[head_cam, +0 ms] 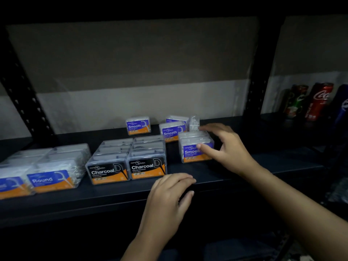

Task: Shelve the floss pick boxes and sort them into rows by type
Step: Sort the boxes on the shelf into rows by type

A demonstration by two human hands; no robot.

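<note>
I see glossy clear plastic Smooth boxes [195, 147] under my right hand [227, 147], a matt dark metal shelf [244, 172] beneath both hands, and shiny cans [318, 100] beyond.

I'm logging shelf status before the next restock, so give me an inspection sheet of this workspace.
Surface: dark shelf board, dimly lit.
Job's things: Round boxes in rows at left; Charcoal boxes in two rows in the middle; Smooth row at right; loose Smooth boxes behind, one tilted.
Clutter: nothing seen.
Grippers: right hand, fingers spread, thumb touching the front Smooth box; left hand resting on the shelf edge, holding nothing.
Cables: nothing seen.
Surroundings: black perforated uprights; soda cans in the next bay.
</note>
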